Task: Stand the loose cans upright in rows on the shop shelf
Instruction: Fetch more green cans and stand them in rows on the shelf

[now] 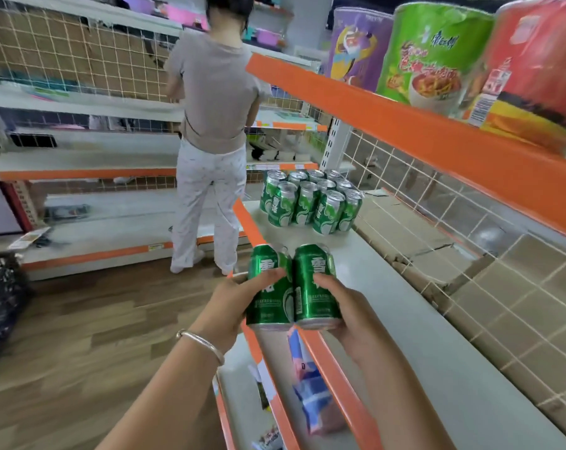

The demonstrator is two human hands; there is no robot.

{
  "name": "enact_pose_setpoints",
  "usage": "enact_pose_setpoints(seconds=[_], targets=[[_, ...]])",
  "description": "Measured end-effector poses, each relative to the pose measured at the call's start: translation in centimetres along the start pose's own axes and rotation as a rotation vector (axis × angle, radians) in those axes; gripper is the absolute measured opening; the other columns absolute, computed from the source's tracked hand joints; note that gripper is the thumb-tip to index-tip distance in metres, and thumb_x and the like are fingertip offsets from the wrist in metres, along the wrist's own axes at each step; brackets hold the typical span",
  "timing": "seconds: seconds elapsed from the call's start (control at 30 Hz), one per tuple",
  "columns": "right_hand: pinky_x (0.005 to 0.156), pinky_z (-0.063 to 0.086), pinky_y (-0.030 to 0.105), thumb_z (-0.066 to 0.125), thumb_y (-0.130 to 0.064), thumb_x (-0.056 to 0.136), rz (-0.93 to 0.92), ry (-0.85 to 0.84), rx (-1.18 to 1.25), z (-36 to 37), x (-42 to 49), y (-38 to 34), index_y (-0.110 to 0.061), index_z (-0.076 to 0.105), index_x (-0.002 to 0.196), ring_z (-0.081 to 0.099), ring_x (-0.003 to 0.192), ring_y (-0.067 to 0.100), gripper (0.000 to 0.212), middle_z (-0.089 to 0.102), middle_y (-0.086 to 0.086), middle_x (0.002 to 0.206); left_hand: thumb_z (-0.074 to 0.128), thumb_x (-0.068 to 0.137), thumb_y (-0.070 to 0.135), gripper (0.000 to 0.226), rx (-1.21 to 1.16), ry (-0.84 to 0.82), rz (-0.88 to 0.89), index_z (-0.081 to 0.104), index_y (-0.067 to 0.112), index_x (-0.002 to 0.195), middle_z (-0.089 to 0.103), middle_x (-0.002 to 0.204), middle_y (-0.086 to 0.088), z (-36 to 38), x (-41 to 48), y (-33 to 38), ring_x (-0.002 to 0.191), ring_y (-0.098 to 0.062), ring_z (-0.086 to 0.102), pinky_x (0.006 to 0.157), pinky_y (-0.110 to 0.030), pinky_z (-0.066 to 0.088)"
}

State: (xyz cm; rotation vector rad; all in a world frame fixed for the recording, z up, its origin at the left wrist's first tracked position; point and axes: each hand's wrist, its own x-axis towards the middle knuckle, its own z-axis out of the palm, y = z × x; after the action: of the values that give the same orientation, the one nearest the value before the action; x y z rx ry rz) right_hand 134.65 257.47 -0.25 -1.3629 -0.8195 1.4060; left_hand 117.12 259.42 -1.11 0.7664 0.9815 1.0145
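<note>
My left hand (233, 300) grips a green can (268, 287) and my right hand (349, 306) grips a second green can (315, 284). Both cans are held side by side, touching, just above the orange front edge of the white shelf (388, 303). A third can seems to sit behind the left one, mostly hidden. Farther along the shelf, several green cans (310, 203) stand upright in rows near its far end.
Flattened cardboard (414, 241) lies along the shelf's back by a wire grid. Big snack tubs (434, 53) stand on the shelf above. A person (213, 134) stands in the aisle facing other shelves. A black crate (0, 303) sits on the floor at the left. Packets lie on the lower shelf (310, 394).
</note>
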Motion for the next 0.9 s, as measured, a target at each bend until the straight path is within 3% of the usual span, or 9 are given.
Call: enact_pose_setpoints(seconds=[0.1,0.2,0.37,0.47,0.53,0.67,0.77,0.83,0.9], targets=[[0.078,0.052,0.042,0.068,-0.031,0.077,0.027,-0.015,0.071,0.2,2.8,-0.6,-0.005,0.071,0.1,0.069,0.086,0.032,0.035,0.072,0.021,0.099,0.077,0.075,0.024,0.04,-0.043,-0.036,-0.053,0.068,0.0,0.105,0.074,0.099,-0.016,-0.2,3.3,0.9,0.096,-0.031,0.071,0.092,-0.041,0.054],[0.081,0.055,0.043,0.069,-0.025,0.075,-0.008,0.025,0.141,0.5,6.1,-1.2,-0.002,0.069,0.101,0.07,0.087,0.031,0.034,0.072,0.02,0.1,0.078,0.074,0.023,0.038,-0.037,-0.062,-0.09,0.068,0.0,0.102,0.075,0.098,-0.016,-0.9,6.9,1.8,0.095,-0.031,0.071,0.092,-0.042,0.054],[0.085,0.054,0.044,0.07,-0.005,0.078,-0.134,0.229,0.169,1.5,13.2,-1.5,0.0,0.064,0.109,0.069,0.089,0.027,0.032,0.073,0.014,0.098,0.085,0.059,0.03,0.058,0.028,-0.111,-0.105,0.068,0.0,0.106,0.075,0.1,-0.014,-2.0,13.7,2.9,0.096,-0.028,0.071,0.088,-0.036,0.055],[0.092,0.051,0.046,0.072,-0.008,0.079,-0.182,0.361,0.157,1.8,18.1,-1.0,-0.004,0.062,0.113,0.066,0.1,0.028,0.036,0.07,0.013,0.109,0.09,0.047,0.037,0.073,0.13,-0.203,-0.092,0.068,0.002,0.107,0.074,0.101,-0.014,-2.6,17.3,4.0,0.098,-0.029,0.07,0.096,-0.041,0.052],[0.09,0.053,0.048,0.077,-0.017,0.076,-0.187,0.458,0.051,2.2,20.7,-0.6,-0.009,0.063,0.107,0.066,0.099,0.03,0.034,0.069,0.014,0.11,0.093,0.042,0.041,0.076,0.221,-0.251,-0.079,0.07,0.006,0.106,0.075,0.101,-0.011,-3.0,19.3,4.7,0.099,-0.027,0.07,0.097,-0.043,0.051],[0.074,0.053,0.034,0.075,-0.02,0.08,-0.295,0.567,-0.107,2.8,23.8,0.3,-0.023,0.059,0.107,0.066,0.093,0.023,0.032,0.069,0.01,0.109,0.089,0.042,0.037,0.067,0.325,-0.306,-0.064,0.072,0.01,0.101,0.075,0.099,-0.01,-3.8,22.3,5.5,0.098,-0.027,0.07,0.096,-0.045,0.052],[0.084,0.052,0.044,0.071,-0.033,0.081,-0.413,0.657,-0.391,3.3,25.0,0.5,-0.042,0.046,0.119,0.062,0.102,0.025,0.047,0.064,0.001,0.113,0.089,0.038,0.036,0.072,0.342,-0.305,-0.055,0.07,0.008,0.101,0.074,0.101,-0.013,-4.1,24.1,5.8,0.1,-0.031,0.069,0.095,-0.049,0.052],[0.094,0.042,0.047,0.065,-0.051,0.081,-0.264,0.777,-0.624,3.6,25.8,0.5,-0.044,0.033,0.135,0.049,0.116,0.032,0.063,0.05,0.005,0.126,0.089,0.039,0.034,0.072,0.339,-0.348,-0.042,0.07,0.008,0.104,0.074,0.103,-0.013,-4.3,25.0,6.0,0.1,-0.03,0.069,0.094,-0.048,0.052],[0.095,0.042,0.045,0.067,-0.051,0.079,-0.314,0.773,-0.542,3.3,26.5,0.5,-0.042,0.033,0.137,0.047,0.118,0.032,0.067,0.049,0.008,0.127,0.09,0.045,0.023,0.067,0.357,-0.42,-0.012,0.068,0.009,0.107,0.073,0.105,-0.012,-4.2,25.7,6.2,0.1,-0.028,0.069,0.092,-0.044,0.054]])
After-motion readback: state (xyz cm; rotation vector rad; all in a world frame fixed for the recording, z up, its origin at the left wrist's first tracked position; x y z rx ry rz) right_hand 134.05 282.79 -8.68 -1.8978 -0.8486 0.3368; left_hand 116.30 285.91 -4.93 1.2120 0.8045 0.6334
